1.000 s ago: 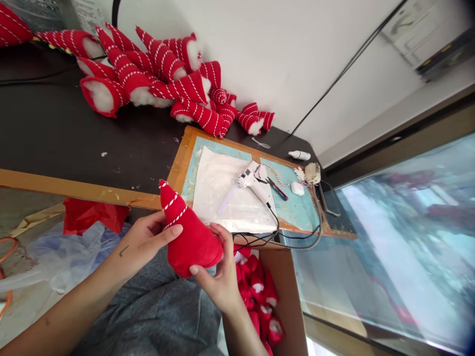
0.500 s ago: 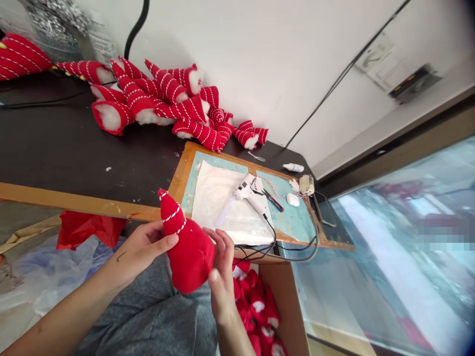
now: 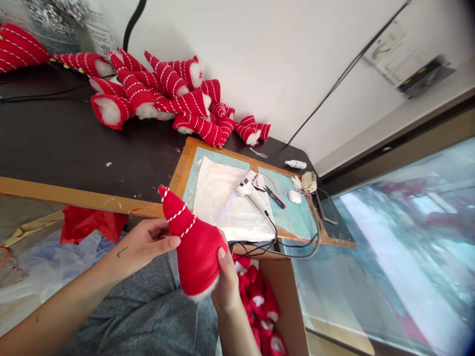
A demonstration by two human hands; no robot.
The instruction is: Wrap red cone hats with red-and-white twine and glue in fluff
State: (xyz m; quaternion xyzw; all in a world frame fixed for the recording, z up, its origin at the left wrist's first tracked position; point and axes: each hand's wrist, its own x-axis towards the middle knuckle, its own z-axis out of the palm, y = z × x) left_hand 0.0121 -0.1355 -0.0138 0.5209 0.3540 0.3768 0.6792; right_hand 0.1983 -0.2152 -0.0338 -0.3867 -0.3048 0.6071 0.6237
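Note:
A red stuffed felt cone (image 3: pixel 200 254) is held over my lap, its narrow tip up and to the left. Red-and-white twisted cord winds around the tip, and white stuffing shows at the wide lower end. My left hand (image 3: pixel 148 247) pinches the cone's left side where the cord ends, thumb in front. Around the wide right side, my right hand (image 3: pixel 226 282) grips with the thumb in front; its other fingers are mostly hidden behind. A white hot glue gun (image 3: pixel 254 193) lies beyond the hands on a stained white cloth (image 3: pixel 208 193).
Several cord-wrapped red cones (image 3: pixel 148 94) are heaped along the wall on the dark table (image 3: pixel 55 143). Beside the glue gun are red-handled pliers (image 3: pixel 275 197) and a white bottle (image 3: pixel 296 164). A cardboard box (image 3: pixel 291 306) of red cones stands below right.
The cone has turned in my hands, so more cord and the stuffed lower end show. My right thumb has moved up onto its front, and the right fingers have gone behind it.

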